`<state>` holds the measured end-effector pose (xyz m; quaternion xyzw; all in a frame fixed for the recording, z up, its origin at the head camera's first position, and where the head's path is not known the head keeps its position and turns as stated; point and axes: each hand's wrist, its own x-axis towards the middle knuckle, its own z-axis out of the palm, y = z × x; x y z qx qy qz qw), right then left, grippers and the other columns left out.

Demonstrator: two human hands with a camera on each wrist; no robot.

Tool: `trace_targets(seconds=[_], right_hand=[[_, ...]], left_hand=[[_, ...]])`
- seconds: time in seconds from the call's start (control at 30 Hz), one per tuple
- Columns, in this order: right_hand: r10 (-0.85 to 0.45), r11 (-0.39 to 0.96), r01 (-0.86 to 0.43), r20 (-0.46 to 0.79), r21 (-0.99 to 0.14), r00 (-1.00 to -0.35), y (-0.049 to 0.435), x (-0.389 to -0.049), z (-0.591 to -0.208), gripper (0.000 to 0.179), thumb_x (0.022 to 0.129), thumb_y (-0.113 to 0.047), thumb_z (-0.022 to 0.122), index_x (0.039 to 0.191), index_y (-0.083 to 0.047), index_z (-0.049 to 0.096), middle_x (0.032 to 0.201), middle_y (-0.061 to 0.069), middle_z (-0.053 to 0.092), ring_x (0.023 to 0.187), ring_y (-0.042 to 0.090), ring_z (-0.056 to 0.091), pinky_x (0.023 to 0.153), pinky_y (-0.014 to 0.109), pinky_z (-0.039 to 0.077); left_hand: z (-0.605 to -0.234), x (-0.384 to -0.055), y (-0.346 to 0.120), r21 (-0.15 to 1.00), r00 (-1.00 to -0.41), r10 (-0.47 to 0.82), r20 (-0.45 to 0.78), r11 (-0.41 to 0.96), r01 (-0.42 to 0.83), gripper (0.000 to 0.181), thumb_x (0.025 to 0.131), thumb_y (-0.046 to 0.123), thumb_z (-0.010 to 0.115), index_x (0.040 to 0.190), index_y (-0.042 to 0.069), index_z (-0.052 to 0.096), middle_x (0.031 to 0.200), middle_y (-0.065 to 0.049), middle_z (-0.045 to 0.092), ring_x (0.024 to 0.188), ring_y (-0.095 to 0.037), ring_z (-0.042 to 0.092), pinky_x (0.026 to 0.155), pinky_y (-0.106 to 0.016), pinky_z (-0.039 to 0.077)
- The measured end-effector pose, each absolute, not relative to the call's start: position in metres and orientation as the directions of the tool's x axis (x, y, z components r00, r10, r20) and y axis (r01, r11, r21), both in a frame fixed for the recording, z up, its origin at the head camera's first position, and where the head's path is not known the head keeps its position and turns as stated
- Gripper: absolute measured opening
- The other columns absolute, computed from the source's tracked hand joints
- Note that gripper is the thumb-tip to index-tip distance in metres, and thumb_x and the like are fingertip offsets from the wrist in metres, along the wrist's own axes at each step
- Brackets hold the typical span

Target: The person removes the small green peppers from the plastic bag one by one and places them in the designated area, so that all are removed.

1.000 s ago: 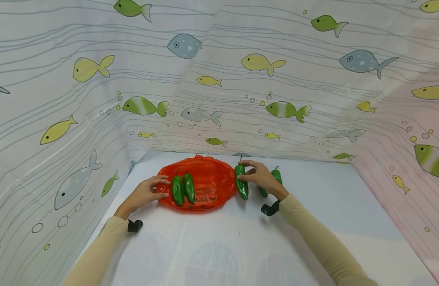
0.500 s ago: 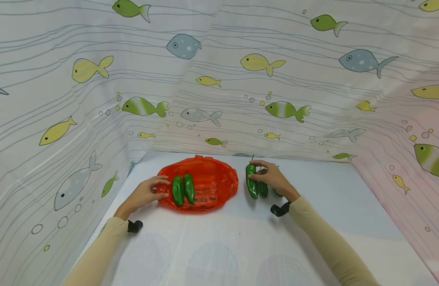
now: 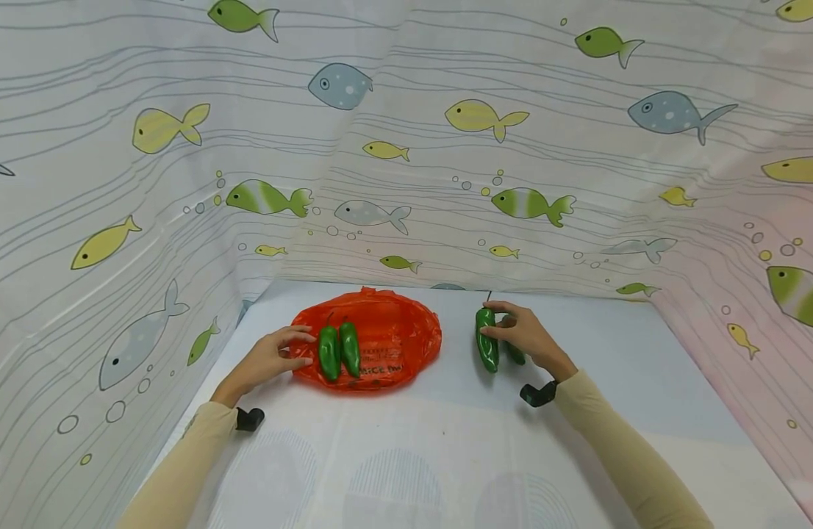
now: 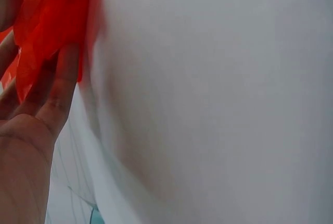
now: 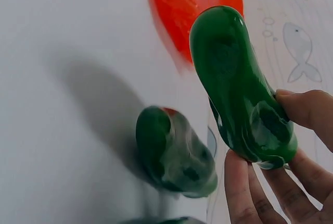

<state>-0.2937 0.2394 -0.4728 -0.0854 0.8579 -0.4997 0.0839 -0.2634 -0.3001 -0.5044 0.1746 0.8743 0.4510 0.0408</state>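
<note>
My right hand [image 3: 522, 334] grips a glossy green chili pepper [image 3: 486, 342] near its stem end, right of the red plastic bag [image 3: 400, 334]. In the right wrist view, this pepper stands away from the table, thumb on one side and fingers on the other. Partly hidden behind that hand is another green pepper [image 5: 177, 153]. Two more green peppers, the left one [image 3: 328, 353] and the right one [image 3: 350, 349], lie side by side at the bag. My left hand [image 3: 267, 360] stays at the bag's left edge, its bent fingers around the red plastic in the left wrist view.
A white patterned cloth [image 3: 393, 455] covers the table. Fish-print sheets [image 3: 420, 176] hang at the back and both sides. Part of a further green pepper [image 5: 182, 220] shows at the bottom of the right wrist view. Black wrist cameras, such as the right one [image 3: 537, 394], jut from the sleeves.
My right hand has carried its pepper rightward, from the bag's right edge to beside the other loose peppers. The left hand and the two peppers at the bag have not moved.
</note>
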Motion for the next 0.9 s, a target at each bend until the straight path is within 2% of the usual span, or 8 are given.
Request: trace_targets(seconds=[0.17,0.4,0.57,0.73,0.9], right_hand=[[-0.22,0.462,-0.054,-0.056,-0.885,-0.974,0.252,-0.289,-0.471,0.071,0.09,-0.037,0.081,0.151,-0.016,0.052,0.143,0.014,0.058,0.123,0.032,0.06,0.102,0.052,0.05],[-0.196,0.473,-0.059,-0.04,-0.879,-0.98,0.27,-0.287,-0.471,0.073,0.091,-0.038,0.081,0.153,-0.014,0.049,0.148,0.011,0.054,0.117,0.03,0.062,0.103,0.053,0.047],[-0.174,0.49,-0.044,-0.048,-0.87,-0.984,0.279,-0.287,-0.47,0.073,0.09,-0.039,0.081,0.152,-0.016,0.05,0.149,0.009,0.054,0.117,0.029,0.063,0.107,0.058,0.043],[-0.158,0.505,-0.038,-0.049,-0.862,-0.986,0.289,-0.286,-0.471,0.074,0.091,-0.039,0.08,0.153,-0.015,0.049,0.152,0.011,0.05,0.119,0.031,0.062,0.106,0.058,0.043],[-0.146,0.514,-0.038,-0.044,-0.857,-0.988,0.3,-0.285,-0.474,0.075,0.092,-0.038,0.079,0.155,-0.012,0.046,0.156,0.014,0.046,0.121,0.034,0.06,0.104,0.055,0.046]], left_hand=[[-0.503,-0.263,-0.299,0.8,-0.939,0.336,0.078,0.541,0.26,0.045,0.088,0.021,0.084,0.129,0.012,0.068,0.155,-0.014,0.047,0.144,-0.041,0.039,0.107,-0.062,0.043],[-0.504,-0.262,-0.299,0.803,-0.94,0.329,0.089,0.534,0.263,0.045,0.088,0.016,0.084,0.13,0.009,0.068,0.155,-0.015,0.047,0.144,-0.041,0.039,0.107,-0.063,0.043],[-0.504,-0.262,-0.297,0.795,-0.941,0.324,0.097,0.544,0.269,0.043,0.089,0.011,0.082,0.13,0.005,0.067,0.155,-0.017,0.046,0.144,-0.042,0.038,0.107,-0.064,0.042],[-0.489,-0.252,-0.288,0.808,-0.941,0.325,0.095,0.526,0.264,0.042,0.09,0.005,0.078,0.129,-0.001,0.066,0.154,-0.023,0.045,0.144,-0.046,0.036,0.108,-0.067,0.038],[-0.474,-0.243,-0.284,0.802,-0.933,0.345,0.1,0.528,0.281,0.041,0.09,0.006,0.079,0.129,-0.003,0.066,0.152,-0.026,0.046,0.142,-0.048,0.038,0.107,-0.067,0.04]])
